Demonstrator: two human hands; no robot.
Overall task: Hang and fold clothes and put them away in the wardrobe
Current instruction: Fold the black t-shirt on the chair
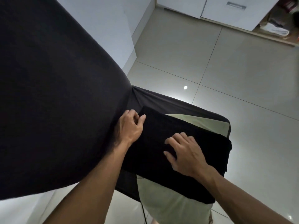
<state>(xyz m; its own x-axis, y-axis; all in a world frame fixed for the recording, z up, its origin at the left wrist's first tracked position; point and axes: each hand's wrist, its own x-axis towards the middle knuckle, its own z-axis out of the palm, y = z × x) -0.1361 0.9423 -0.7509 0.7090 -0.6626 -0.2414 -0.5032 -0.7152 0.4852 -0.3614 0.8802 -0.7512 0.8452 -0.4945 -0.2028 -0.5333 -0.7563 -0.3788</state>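
A folded black garment (186, 152) lies across a small stand draped in dark cloth, on top of a pale green garment (168, 202). My left hand (131, 125) pinches the black garment's far left corner between thumb and curled fingers. My right hand (182, 152) rests on the middle of the black garment with its fingers bent onto the fabric. At the top right stands the wardrobe (218, 10) with white doors, and an open compartment (275, 26) in it holds folded clothes.
A large dark grey sheet (53, 94) covers the whole left side of the view and joins the stand's drape (163, 101). Pale glossy floor tiles (226, 70) stretch between the stand and the wardrobe. A white wall or cabinet (113, 21) rises at the upper left.
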